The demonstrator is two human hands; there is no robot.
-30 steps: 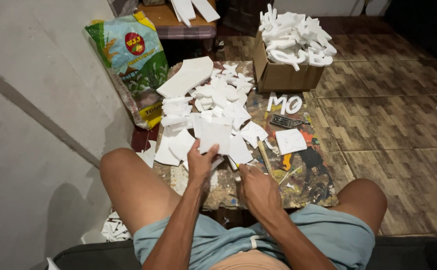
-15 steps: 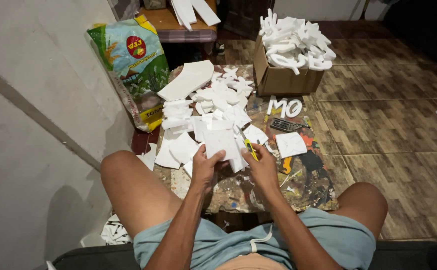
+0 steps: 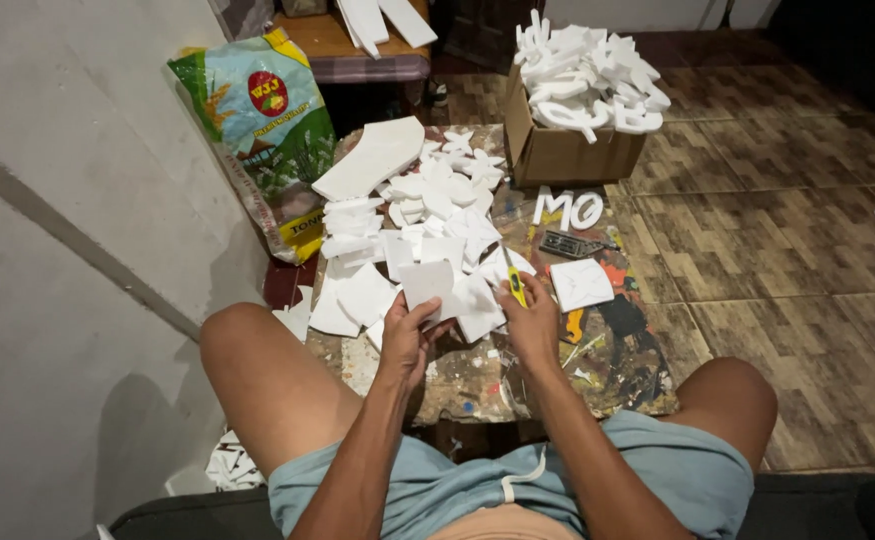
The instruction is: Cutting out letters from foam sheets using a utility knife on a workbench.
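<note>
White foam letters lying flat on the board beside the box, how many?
2: one foam letter lies just below the cardboard box, the other foam letter right beside it. More cutouts fill the box.

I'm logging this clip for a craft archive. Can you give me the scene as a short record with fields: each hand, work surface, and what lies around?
left hand: left hand holds a white foam piece, raised over the board
right hand: right hand grips a yellow cutter, blade end toward the foam piece
surface: paint-stained board on the floor
on board: heap of foam scraps, two cut foam letters, a square foam piece
behind: cardboard box full of foam shapes
left side: printed sack against the wall
</note>
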